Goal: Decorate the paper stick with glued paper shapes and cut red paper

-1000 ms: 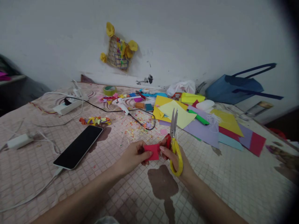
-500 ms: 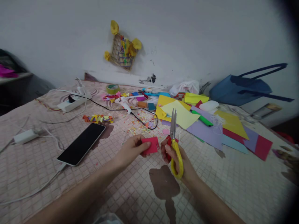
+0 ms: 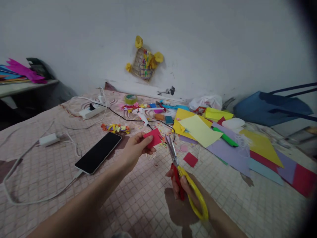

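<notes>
Between thumb and fingers, my left hand (image 3: 139,145) pinches a small red paper piece (image 3: 154,137) above the table. My right hand (image 3: 184,186) grips scissors (image 3: 175,158) with one yellow and one red handle. Their blades point up and away, slightly parted, with the tips close to the right edge of the paper but apart from it. A loose red paper square (image 3: 190,159) lies on the table to the right of the blades. Small paper scraps (image 3: 163,127) are scattered behind my left hand.
A phone (image 3: 99,152) on a charging cable lies left, with a power strip (image 3: 92,111) behind it. A hot glue gun (image 3: 143,116) with a black cord lies further back. Coloured paper sheets (image 3: 223,155), a green marker (image 3: 228,138) and a blue bag (image 3: 267,107) occupy the right.
The view has swung left. My left hand has lifted the red paper up and away, while the scissors have moved nearer and tilted left. The loose red square now shows on the table.
</notes>
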